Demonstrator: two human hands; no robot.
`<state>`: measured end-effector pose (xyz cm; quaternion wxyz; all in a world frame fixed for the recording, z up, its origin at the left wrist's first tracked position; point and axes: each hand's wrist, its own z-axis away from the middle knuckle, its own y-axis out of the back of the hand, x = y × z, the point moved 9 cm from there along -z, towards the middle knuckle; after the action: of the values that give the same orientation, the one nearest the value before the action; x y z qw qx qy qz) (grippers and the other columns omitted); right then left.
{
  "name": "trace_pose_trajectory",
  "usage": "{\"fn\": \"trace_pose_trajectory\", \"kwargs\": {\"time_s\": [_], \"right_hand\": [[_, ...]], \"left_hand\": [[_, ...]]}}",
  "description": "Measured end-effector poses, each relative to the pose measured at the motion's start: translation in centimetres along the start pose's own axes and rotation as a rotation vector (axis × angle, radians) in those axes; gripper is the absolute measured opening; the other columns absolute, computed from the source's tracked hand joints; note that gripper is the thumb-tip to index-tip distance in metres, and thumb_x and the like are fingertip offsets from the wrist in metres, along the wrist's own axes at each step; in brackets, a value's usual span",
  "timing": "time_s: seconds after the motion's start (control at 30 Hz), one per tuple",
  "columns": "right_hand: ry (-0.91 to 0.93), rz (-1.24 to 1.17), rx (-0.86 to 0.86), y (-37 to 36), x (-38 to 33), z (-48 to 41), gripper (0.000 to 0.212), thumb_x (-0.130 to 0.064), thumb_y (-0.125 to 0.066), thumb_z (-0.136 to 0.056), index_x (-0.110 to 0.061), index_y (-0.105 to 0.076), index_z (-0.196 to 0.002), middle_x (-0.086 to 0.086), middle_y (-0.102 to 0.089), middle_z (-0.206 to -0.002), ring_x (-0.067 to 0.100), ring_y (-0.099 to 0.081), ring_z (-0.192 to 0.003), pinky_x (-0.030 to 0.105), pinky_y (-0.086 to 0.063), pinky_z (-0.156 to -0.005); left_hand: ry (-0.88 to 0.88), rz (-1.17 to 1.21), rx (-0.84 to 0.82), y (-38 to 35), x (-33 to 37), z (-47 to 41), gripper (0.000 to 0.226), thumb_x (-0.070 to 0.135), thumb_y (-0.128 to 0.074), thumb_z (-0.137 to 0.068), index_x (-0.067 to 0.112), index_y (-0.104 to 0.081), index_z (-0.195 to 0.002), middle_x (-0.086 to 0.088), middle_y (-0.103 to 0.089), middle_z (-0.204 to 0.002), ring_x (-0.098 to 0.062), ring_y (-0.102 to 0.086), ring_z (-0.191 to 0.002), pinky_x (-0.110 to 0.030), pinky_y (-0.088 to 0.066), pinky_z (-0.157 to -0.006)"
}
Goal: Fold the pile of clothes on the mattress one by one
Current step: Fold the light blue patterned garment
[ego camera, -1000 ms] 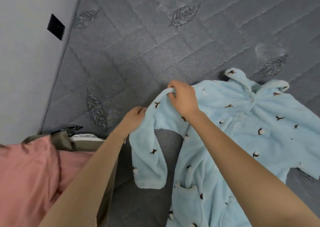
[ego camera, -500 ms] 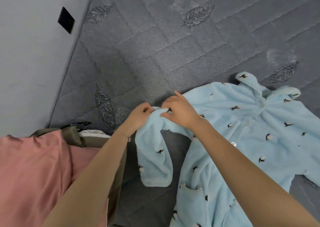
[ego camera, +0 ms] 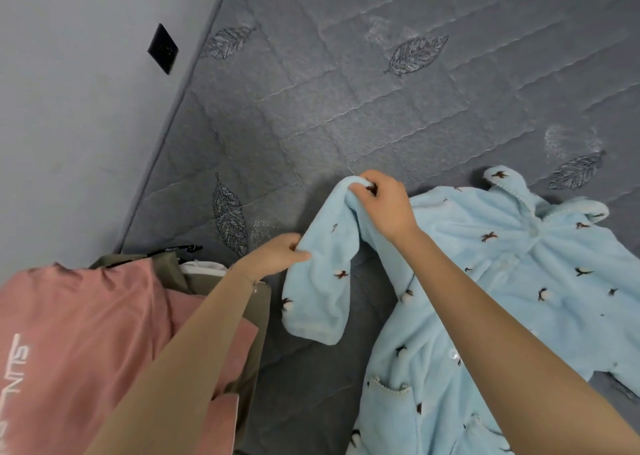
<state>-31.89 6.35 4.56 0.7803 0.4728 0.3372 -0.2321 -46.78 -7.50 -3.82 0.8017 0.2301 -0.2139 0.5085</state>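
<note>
One sleeve (ego camera: 322, 281) of the blue robe (ego camera: 519, 281) on the mattress (ego camera: 346, 108) is gripped by the left hand (ego camera: 277, 257) and the right hand (ego camera: 384, 205).

The grey quilted mattress (ego camera: 346, 115) is carrying all items, and stitched leaf motifs (ego camera: 417, 54) are showing across its surface. A light blue fleece garment (ego camera: 519, 281), printed with small brown-and-white sprigs, is lying spread front-up at the right, its collar pointing toward the far side. At the near left, a pink garment (ego camera: 86, 333) is lying on top of an olive garment (ego camera: 258, 312), with a white piece (ego camera: 204, 267) showing at the far edge
</note>
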Motion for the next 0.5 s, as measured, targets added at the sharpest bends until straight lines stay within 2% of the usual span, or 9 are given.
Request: {"fn": "trace_pose_trajectory", "kwargs": {"time_s": [0.07, 0.13, 0.17, 0.23, 0.3, 0.4, 0.5], "right_hand": [[0.012, 0.116, 0.008, 0.0, 0.1, 0.0, 0.014, -0.024, -0.055, -0.096, -0.017, -0.059, -0.085, -0.009, -0.050, -0.067, 0.011, -0.047, -0.066, 0.030, -0.035, -0.069], [0.044, 0.298, -0.006, -0.6, 0.0, 0.1, 0.017, -0.028, -0.056, -0.095, -0.018, -0.067, -0.104, -0.006, -0.058, -0.091, 0.019, -0.051, -0.094, 0.032, -0.030, -0.087], [0.065, 0.360, -0.029, -1.0, -0.2, 0.1, 0.024, -0.028, -0.057, -0.094, -0.021, -0.065, -0.115, -0.003, -0.058, -0.107, 0.021, -0.047, -0.108, 0.031, -0.025, -0.091], [0.111, 0.378, -0.066, -2.0, -1.0, 0.4, 0.036, -0.027, -0.060, -0.092, -0.024, -0.059, -0.128, 0.000, -0.052, -0.127, 0.023, -0.041, -0.120, 0.030, -0.023, -0.096], [0.122, 0.310, -0.078, -3.0, -1.9, 0.9, 0.036, -0.026, -0.064, -0.090, -0.021, -0.060, -0.125, 0.002, -0.053, -0.127, 0.024, -0.044, -0.119, 0.033, -0.029, -0.100], [0.067, 0.123, -0.133, -5.0, -3.0, 2.1, 0.029, -0.026, -0.068, -0.088, -0.016, -0.064, -0.114, 0.002, -0.062, -0.118, 0.022, -0.054, -0.112, 0.039, -0.040, -0.100], [0.034, 0.157, -0.195, -7.0, -3.1, 3.3, 0.026, -0.030, -0.065, -0.091, -0.018, -0.064, -0.114, -0.002, -0.063, -0.117, 0.018, -0.054, -0.111, 0.038, -0.041, -0.098]], "left_hand": [[-0.011, -0.015, 0.120, 1.7, 0.1, 0.3, 0.024, 0.018, -0.049, -0.100, 0.008, -0.055, -0.121, -0.011, -0.058, -0.125, -0.024, -0.055, -0.115, -0.034, -0.042, -0.094], [-0.036, -0.001, 0.264, 4.2, 0.7, 1.0, 0.027, 0.021, -0.046, -0.101, 0.005, -0.052, -0.122, -0.015, -0.055, -0.123, -0.027, -0.052, -0.117, -0.037, -0.041, -0.096], [-0.065, 0.016, 0.337, 5.7, 1.3, 1.5, 0.025, 0.021, -0.047, -0.101, 0.002, -0.053, -0.115, -0.015, -0.056, -0.113, -0.026, -0.055, -0.108, -0.037, -0.042, -0.091], [-0.137, 0.007, 0.446, 8.5, 2.5, 2.9, 0.023, 0.022, -0.053, -0.098, 0.000, -0.052, -0.091, -0.010, -0.053, -0.085, -0.020, -0.051, -0.081, -0.033, -0.038, -0.072], [-0.164, -0.072, 0.500, 10.6, 3.3, 3.9, 0.035, 0.029, -0.058, -0.095, -0.003, -0.054, -0.082, -0.009, -0.052, -0.074, -0.018, -0.047, -0.069, -0.033, -0.036, -0.066], [-0.128, -0.262, 0.523, 12.6, 3.3, 5.2, 0.045, 0.046, -0.067, -0.085, 0.006, -0.053, -0.071, -0.004, -0.049, -0.066, -0.015, -0.045, -0.061, -0.031, -0.034, -0.058], [0.009, -0.465, 0.338, 12.9, 1.1, 5.9, 0.042, 0.053, -0.077, -0.074, 0.015, -0.059, -0.078, 0.004, -0.057, -0.075, -0.011, -0.053, -0.070, -0.027, -0.037, -0.061]]}}
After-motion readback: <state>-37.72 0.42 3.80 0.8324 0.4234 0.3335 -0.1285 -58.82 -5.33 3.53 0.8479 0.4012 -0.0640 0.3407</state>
